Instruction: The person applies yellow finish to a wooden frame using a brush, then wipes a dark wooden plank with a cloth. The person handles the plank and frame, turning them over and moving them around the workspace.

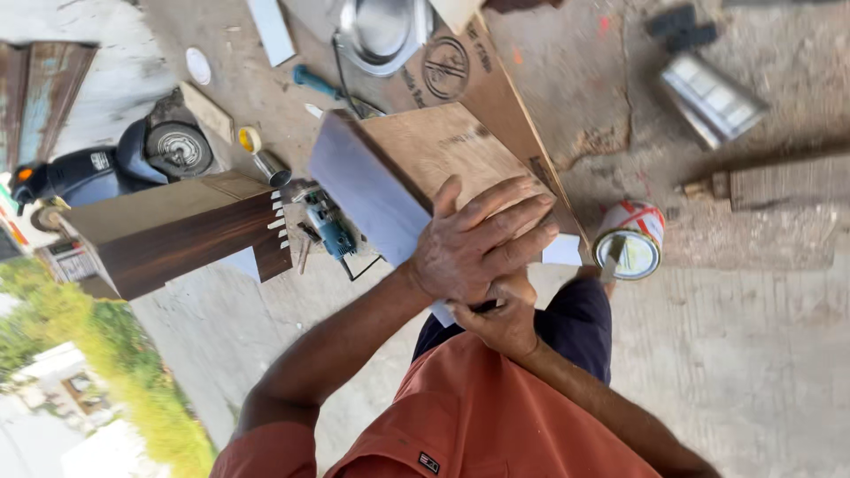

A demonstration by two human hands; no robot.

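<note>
Head view looks down past an orange shirt onto a rough concrete floor strewn with carpentry gear. The largest piece is a big plywood sheet lying flat; on it rests a smaller plywood board whose pale laminated edge faces the person. To the left stands a dark wood-grain panel, with a parked scooter beyond it. A blue power tool lies on the floor just beside the board's near corner, its cord trailing toward the person. An open tin can with something standing in it sits to the right, close to the board's end.

The left hand lies flat, fingers spread, pressing down on the board's near end. The right hand is curled just under it, closed around a thin dark tool, probably a pencil or a blade; the view is too cramped to tell which.

The risk I see is to the left hand's fingers: the tool works right beneath them, so a slip could run into skin. The board overhangs, so uneven pressure could tip or shift it. The can stands near enough that a sliding board could knock it over.
</note>
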